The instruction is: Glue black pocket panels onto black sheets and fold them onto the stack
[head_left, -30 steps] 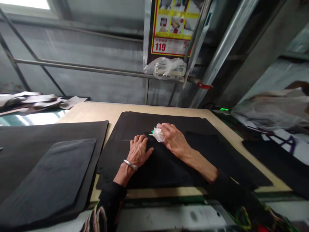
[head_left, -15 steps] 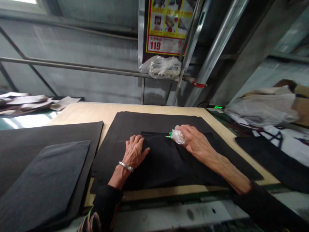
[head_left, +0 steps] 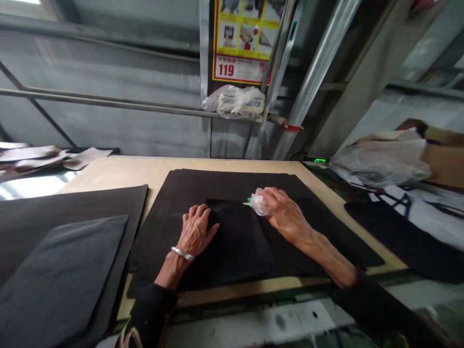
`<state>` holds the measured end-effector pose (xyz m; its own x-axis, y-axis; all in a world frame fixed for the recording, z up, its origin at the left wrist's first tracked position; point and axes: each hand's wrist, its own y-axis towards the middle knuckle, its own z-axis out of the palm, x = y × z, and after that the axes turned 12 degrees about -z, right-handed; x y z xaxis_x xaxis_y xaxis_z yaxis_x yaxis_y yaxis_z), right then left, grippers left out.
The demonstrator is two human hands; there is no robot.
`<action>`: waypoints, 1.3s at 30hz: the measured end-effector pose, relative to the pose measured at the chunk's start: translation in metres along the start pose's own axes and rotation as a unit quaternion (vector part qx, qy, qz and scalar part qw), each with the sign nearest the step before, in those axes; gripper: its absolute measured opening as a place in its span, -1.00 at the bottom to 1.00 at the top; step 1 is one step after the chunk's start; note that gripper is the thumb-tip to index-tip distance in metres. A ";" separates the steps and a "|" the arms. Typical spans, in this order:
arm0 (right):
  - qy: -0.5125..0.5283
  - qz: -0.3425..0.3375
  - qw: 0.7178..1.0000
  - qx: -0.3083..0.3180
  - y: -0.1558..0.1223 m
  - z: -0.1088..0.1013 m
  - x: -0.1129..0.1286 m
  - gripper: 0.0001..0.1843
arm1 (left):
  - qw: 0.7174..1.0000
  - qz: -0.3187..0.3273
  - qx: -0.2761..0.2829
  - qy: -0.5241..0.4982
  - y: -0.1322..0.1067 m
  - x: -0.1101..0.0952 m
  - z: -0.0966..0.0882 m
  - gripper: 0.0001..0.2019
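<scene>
The pale tabletop (head_left: 126, 169) carries black sheets (head_left: 235, 237), with a dark pile (head_left: 68, 270) to their left

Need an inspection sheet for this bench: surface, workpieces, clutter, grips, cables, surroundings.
Surface: pale tabletop, partly covered.
Workpieces: black fabric panel on stacked black sheets; plastic-wrapped tool, tip at the panel's far edge.
Clutter: pale scraps far left; clear plastic bag and cardboard box at right.
Grips: left grip spread at the panel's left side; right grip closed around the tool.
Cables: thin dark loop beside green-lit display, possibly a cable.
Surroundings: poster marked 119, diagonal metal pipe.
</scene>
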<state>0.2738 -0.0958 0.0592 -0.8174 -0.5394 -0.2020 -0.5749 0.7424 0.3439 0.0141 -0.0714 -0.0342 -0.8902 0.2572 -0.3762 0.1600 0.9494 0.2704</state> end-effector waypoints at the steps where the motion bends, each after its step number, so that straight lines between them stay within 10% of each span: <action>1: -0.003 0.006 1.000 -0.001 -0.005 -0.001 -0.004 -0.46 | 1.000 0.001 0.001 0.000 0.000 0.001 0.000 -0.62; 11: 0.049 0.022 0.998 0.020 0.025 -0.002 0.049 -0.39 | 1.000 -0.010 0.000 -0.006 -0.001 -0.002 -0.002 -0.58; 19: 0.045 0.054 0.998 -0.005 0.013 0.006 0.033 -0.43 | 1.000 0.007 -0.004 0.000 -0.002 -0.002 -0.003 -0.64; 28: 0.096 0.041 0.994 0.011 0.054 0.005 0.074 -0.51 | 1.000 0.012 0.006 0.020 -0.001 -0.003 -0.004 -0.63; 39: 0.081 0.034 0.996 -0.013 0.010 0.002 0.028 -0.46 | 1.000 0.004 -0.010 0.007 -0.003 0.000 -0.004 -0.65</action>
<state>0.2446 -0.1029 0.0555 -0.8367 -0.5470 -0.0276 -0.5159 0.7703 0.3749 0.0119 -0.0751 -0.0313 -0.8950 0.2619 -0.3610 0.1588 0.9435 0.2909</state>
